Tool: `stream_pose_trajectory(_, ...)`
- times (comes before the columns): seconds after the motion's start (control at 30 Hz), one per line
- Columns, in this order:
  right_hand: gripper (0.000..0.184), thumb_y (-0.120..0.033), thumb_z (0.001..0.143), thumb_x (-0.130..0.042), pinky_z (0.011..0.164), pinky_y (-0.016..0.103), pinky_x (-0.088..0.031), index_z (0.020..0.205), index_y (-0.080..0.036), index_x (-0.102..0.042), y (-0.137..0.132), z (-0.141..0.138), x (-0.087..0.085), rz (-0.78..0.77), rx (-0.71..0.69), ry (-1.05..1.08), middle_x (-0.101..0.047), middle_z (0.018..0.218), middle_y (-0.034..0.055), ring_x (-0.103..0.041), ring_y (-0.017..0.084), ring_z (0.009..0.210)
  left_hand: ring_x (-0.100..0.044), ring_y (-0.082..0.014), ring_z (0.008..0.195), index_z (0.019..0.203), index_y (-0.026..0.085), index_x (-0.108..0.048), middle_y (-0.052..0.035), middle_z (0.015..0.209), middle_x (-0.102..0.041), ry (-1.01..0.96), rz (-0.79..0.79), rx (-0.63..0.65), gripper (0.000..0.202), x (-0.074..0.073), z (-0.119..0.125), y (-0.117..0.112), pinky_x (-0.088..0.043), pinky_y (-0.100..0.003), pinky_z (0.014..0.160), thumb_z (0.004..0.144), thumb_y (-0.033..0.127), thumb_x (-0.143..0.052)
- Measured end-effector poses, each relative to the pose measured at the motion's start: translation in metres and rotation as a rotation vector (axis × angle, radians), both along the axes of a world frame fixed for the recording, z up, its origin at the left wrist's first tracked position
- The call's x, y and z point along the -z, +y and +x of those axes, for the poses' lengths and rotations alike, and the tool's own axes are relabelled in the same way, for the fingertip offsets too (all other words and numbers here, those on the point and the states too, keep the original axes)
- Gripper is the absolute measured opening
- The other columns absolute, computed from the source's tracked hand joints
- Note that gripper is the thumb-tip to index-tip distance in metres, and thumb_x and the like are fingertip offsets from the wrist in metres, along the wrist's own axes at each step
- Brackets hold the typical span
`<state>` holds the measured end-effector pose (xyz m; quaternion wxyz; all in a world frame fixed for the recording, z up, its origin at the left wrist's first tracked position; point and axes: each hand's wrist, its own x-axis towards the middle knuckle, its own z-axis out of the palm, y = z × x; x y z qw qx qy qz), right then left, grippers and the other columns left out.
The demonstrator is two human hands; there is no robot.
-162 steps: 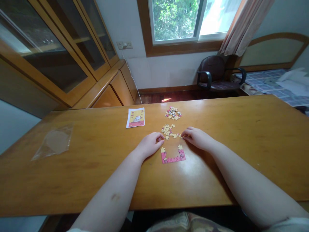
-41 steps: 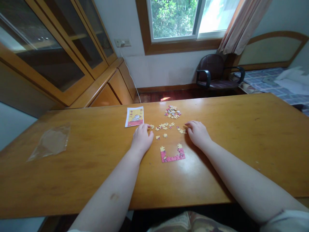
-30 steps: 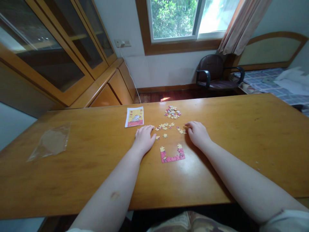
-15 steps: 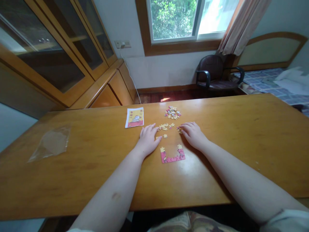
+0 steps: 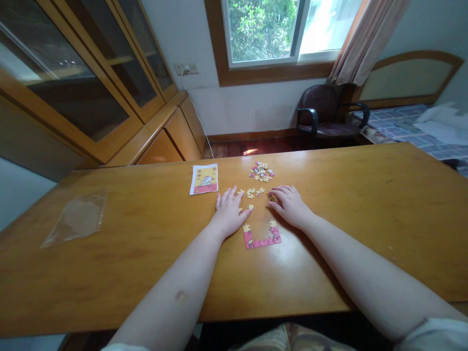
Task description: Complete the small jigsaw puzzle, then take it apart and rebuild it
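My left hand (image 5: 229, 213) lies on the table with its fingers spread, over and beside a few loose yellow puzzle pieces (image 5: 250, 193). Near its thumb tip is a single yellow piece (image 5: 250, 207). My right hand (image 5: 290, 204) rests to the right, thumb apart from its curved fingers, covering part of a small cluster of pieces (image 5: 274, 198). Between the forearms sits a partly joined puzzle (image 5: 262, 242), a pink U-shaped edge with yellow pieces at both upper ends. Farther back is a heap of mixed pieces (image 5: 261, 171).
A printed picture card (image 5: 204, 179) with a white animal lies at the back left. A clear plastic bag (image 5: 78, 217) is at the far left of the wooden table (image 5: 146, 273). Beyond are a glass-door cabinet (image 5: 109, 97), an armchair (image 5: 323, 112) and a bed (image 5: 409, 122).
My left hand has shifted slightly right with its fingers spread wider, reaching over loose pieces. My right hand has moved a little left, over the small cluster.
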<state>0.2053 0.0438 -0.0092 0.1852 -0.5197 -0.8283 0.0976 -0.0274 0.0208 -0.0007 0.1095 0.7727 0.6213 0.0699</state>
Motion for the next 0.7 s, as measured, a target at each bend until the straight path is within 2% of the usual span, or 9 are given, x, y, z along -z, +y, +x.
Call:
stream_pose_trajectory(0.23,0.038,-0.042,0.088,-0.054,0.109,0.056,-0.021,0.120,-0.021,-0.059,-0.0012,-0.0027,0.0019,-0.001,-0.057,0.002,-0.059,0.128,0.0111,-0.045,0.028,0.123,-0.017,-0.0337,0.143,0.140,0.032,-0.042,-0.0083,0.155,-0.028,-0.017,0.003,0.091,0.059,0.0015,-0.0004,-0.0013,-0.007,-0.060,0.114,0.086,0.056,-0.047)
stream_pose_trajectory(0.37,0.037,-0.041,0.089,-0.054,0.109,0.055,-0.022,0.119,-0.021,-0.060,0.0001,-0.0015,0.0037,0.002,-0.053,0.015,-0.060,0.126,0.0116,-0.047,0.028,0.121,-0.020,-0.0325,0.143,0.136,0.031,-0.047,-0.0084,0.154,-0.030,-0.027,0.015,0.113,0.055,0.0015,-0.0009,-0.0015,-0.008,-0.059,0.114,0.086,0.054,-0.048)
stream_pose_trajectory(0.53,0.036,-0.041,0.089,-0.054,0.109,0.055,-0.022,0.117,-0.021,-0.060,-0.0005,-0.0013,0.0031,-0.004,-0.060,0.025,-0.060,0.125,0.0108,-0.047,0.027,0.120,-0.022,-0.0313,0.142,0.141,0.024,-0.040,-0.0099,0.152,-0.033,-0.033,0.009,0.030,0.061,0.0019,-0.0018,0.0027,-0.010,-0.058,0.115,0.088,0.053,-0.044)
stream_pose_trajectory(0.7,0.035,-0.041,0.088,-0.054,0.109,0.055,-0.022,0.116,-0.021,-0.060,-0.0012,-0.0021,0.0018,-0.011,-0.061,0.029,-0.061,0.125,0.0105,-0.048,0.027,0.120,-0.018,-0.0331,0.143,0.143,0.024,-0.038,-0.0125,0.154,-0.029,-0.011,-0.026,-0.039,0.065,0.0031,-0.0040,0.0053,-0.010,-0.059,0.114,0.087,0.057,-0.043)
